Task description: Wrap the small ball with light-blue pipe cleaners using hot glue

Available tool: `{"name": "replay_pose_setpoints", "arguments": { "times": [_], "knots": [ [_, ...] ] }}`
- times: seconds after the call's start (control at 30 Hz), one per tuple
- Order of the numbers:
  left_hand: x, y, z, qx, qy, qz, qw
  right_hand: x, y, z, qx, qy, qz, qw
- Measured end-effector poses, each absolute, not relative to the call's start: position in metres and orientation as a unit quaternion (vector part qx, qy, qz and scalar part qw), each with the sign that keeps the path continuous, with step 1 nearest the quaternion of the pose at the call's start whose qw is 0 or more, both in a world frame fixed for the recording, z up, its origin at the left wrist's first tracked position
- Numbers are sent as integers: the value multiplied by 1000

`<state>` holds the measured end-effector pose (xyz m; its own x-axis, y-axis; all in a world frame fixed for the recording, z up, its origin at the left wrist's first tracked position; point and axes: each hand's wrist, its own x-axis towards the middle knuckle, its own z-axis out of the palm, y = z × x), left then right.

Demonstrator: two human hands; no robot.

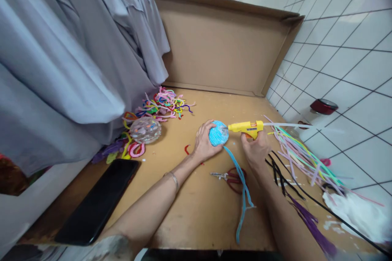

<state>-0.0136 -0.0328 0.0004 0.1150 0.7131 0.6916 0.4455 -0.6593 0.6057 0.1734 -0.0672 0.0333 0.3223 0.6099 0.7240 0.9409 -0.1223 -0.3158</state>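
Note:
My left hand (206,142) is wrapped round the left side of a ball covered in blue fuzzy strands (218,135). Loose blue pipe cleaners (242,187) trail from the ball down over the tabletop. A yellow hot glue gun (245,127) is in my right hand (256,147), its nozzle at the bare, greyish patch on the ball's right side. From the gun's rear a long pale glue stick (284,124) sticks out. Scissors with red handles (234,180) lie below the ball, partly under the blue strands.
A black phone (99,202) lies at the left. Coloured pipe cleaners (165,104) are heaped behind a clear round container (145,130). At the right lie pastel pipe cleaners (298,153), a black cable (324,202) and white plastic (358,214). Grey cloth (76,57) hangs at the left; a tiled wall (346,57) bounds the right.

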Motion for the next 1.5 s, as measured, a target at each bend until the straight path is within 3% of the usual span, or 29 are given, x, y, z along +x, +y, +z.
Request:
{"name": "replay_pose_setpoints", "arguments": {
  "times": [0.43,1.5],
  "knots": [
    [-15,-36,1,753,390,519,106,166,-74,42,-726,-564,-178,351],
    [-14,-35,1,735,400,534,121,164,-72,36,-714,-580,-152,362]
  ]
}}
